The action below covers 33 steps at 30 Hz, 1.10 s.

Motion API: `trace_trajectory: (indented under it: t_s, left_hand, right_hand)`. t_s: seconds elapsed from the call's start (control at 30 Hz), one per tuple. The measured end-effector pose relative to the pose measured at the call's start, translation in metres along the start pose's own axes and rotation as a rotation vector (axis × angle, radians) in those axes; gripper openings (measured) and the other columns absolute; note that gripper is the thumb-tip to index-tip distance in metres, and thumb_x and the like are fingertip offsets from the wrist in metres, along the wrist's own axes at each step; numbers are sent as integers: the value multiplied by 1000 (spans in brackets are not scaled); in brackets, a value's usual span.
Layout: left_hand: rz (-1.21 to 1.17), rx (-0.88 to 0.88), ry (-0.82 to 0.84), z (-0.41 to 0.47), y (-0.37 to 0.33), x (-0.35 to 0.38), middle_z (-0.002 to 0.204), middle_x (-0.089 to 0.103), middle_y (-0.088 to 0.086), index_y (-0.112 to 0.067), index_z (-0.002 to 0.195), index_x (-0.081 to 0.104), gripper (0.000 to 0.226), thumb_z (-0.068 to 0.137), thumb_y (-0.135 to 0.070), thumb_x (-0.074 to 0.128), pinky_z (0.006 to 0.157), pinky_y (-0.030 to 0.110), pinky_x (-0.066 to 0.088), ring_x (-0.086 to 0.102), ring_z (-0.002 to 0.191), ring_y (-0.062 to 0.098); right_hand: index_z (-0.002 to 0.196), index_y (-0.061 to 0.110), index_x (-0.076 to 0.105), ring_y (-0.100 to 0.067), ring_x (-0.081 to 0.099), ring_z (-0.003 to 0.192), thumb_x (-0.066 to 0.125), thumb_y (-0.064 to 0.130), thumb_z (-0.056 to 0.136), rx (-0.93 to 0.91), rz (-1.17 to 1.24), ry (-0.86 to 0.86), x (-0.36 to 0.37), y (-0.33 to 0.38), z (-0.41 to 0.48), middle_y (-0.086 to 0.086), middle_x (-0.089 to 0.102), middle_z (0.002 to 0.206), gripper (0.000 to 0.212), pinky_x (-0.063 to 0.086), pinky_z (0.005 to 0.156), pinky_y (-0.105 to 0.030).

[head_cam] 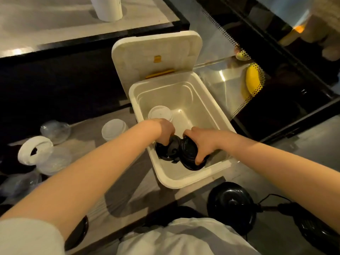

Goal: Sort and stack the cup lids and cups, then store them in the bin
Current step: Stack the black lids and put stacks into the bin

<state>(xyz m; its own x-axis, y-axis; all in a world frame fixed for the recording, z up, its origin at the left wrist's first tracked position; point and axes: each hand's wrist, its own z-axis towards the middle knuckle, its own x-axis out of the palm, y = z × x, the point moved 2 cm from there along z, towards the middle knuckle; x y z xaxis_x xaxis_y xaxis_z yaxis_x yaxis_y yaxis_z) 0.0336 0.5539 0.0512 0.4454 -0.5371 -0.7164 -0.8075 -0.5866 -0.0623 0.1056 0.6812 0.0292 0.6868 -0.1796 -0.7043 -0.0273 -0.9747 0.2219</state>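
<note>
We had both hands down inside the white bin (182, 184), which stood on the table (128, 199) with its hinged cover (156, 52) tipped up behind it. Our left hand (166, 132) gripped a stack of black lids (168, 150) from above, the fingers curled round its rim, close to the left wall of the bin. Our right hand (200, 144) held a second black stack (189, 155), the fingers narrow around its edge; this stack was tilted and touched the first one. Together the two stacks took the near part of the bin almost from wall to wall. A stack of white lids (160, 112) stood farther back by the left wall, just beside our left wrist. The far right part of the bin floor lay open and gave room. Outside, another white pile (114, 128) stood near the bin's left wall; farther left lay clear lids (55, 130) and a white cup (35, 150) on its side, near the table edge. A round black object (231, 201) lay before the bin's front right corner.
</note>
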Motion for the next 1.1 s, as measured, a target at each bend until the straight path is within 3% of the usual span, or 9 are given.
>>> trace_trajectory:
  t_s: [0.07, 0.2, 0.4, 0.5, 0.63, 0.77, 0.87, 0.97, 1.1]
  left_hand:
    - [57, 51, 80, 9, -3, 3, 116, 60, 8, -10, 125, 55, 34, 92, -18, 49, 76, 27, 42, 50, 91, 19]
    - [110, 100, 165, 26, -3, 17, 104, 54, 7, -8, 124, 56, 35, 91, -21, 51, 75, 29, 39, 47, 88, 20]
    - [156, 89, 158, 43, 1, 30, 126, 55, 13, -9, 124, 58, 38, 90, -26, 51, 75, 29, 38, 47, 90, 21]
    - [160, 88, 146, 44, 2, 31, 126, 55, 12, -10, 122, 59, 37, 90, -26, 51, 75, 28, 39, 49, 91, 21]
    - [170, 80, 127, 42, 3, 31, 130, 52, 11, -13, 125, 57, 39, 90, -27, 51, 80, 30, 41, 52, 100, 23]
    - [173, 66, 139, 40, 2, 30, 134, 49, 11, -14, 128, 56, 40, 90, -26, 50, 81, 30, 39, 50, 101, 22]
    - [151, 54, 140, 34, 0, 26, 120, 56, 7, -10, 124, 57, 36, 92, -24, 49, 76, 28, 39, 49, 93, 20]
    - [79, 16, 33, 22, -2, 11, 109, 59, 8, -7, 123, 55, 34, 94, -21, 46, 78, 29, 43, 51, 92, 21]
    - [65, -59, -287, -2, 6, -11, 136, 48, 7, -14, 136, 45, 44, 95, -30, 43, 98, 38, 43, 47, 122, 26]
  right_hand:
    - [131, 22, 32, -23, 52, 101, 85, 33, 59, 28, -6, 66, 7, -2, 7, -1, 42, 119, 90, 50, 77, -34]
    - [134, 20, 29, -27, 51, 112, 85, 35, 60, 58, -44, 150, 17, -5, 18, -2, 41, 123, 94, 50, 89, -42]
    - [147, 18, 12, -30, 38, 128, 77, 55, 66, 39, -242, 192, 25, -7, 28, -9, 34, 140, 110, 40, 103, -43]
    - [149, 18, 13, -30, 32, 133, 65, 52, 80, 48, -150, 183, 24, -8, 27, -8, 30, 145, 93, 35, 107, -44]
    - [144, 11, 24, -31, 46, 123, 54, 37, 92, 93, -103, 191, 24, -7, 28, -11, 40, 140, 65, 41, 93, -37]
    - [140, 8, 29, -32, 50, 118, 53, 39, 93, 111, -128, 200, 20, -6, 29, -12, 46, 135, 61, 42, 89, -37]
    - [139, 8, 32, -31, 50, 120, 55, 39, 92, 96, -85, 170, 15, -6, 28, -12, 46, 136, 61, 42, 91, -36]
    - [141, 8, 30, -30, 45, 125, 57, 40, 91, 81, -26, 109, 7, -6, 21, -12, 42, 141, 64, 41, 99, -38]
    - [149, 10, 19, -28, 32, 137, 56, 37, 92, 38, 114, -71, -14, -2, 2, -11, 28, 153, 73, 30, 111, -39]
